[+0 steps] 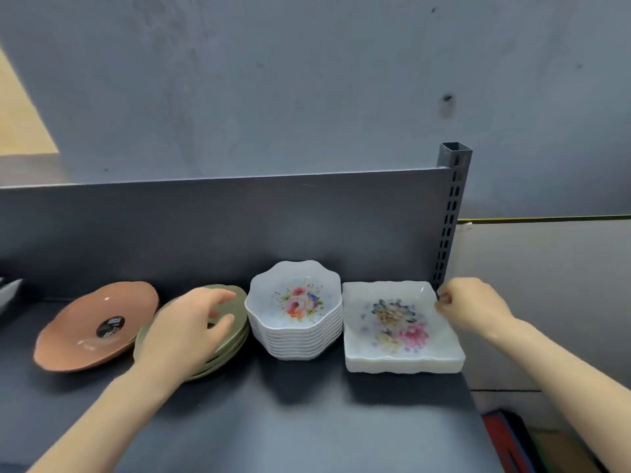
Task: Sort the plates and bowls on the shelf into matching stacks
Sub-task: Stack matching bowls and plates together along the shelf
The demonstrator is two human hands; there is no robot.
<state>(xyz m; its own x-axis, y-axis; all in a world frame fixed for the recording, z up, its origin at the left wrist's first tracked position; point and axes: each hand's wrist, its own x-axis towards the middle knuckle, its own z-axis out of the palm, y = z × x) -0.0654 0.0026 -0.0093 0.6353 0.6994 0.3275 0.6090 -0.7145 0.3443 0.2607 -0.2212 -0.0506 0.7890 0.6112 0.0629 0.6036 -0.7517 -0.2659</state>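
Four groups of dishes stand in a row on the dark shelf (pixel 290 421). From the left: terracotta plates (pixel 85 329) with a black sticker, a stack of green plates (pixel 232 339), a stack of white scalloped floral bowls (pixel 295 312), and a stack of white square floral plates (pixel 399 326). My left hand (pixel 191 326) lies over the green stack, fingers spread on the top plate. My right hand (pixel 471 307) sits at the back right corner of the square plates, fingers curled against the rim.
A grey back panel (pixel 239 227) runs behind the dishes. A perforated metal upright (pixel 450 213) stands at the shelf's right end, just behind my right hand. A pale object (pixel 8 291) shows at the far left edge. The floor and a red item (pixel 502 435) lie right of the shelf.
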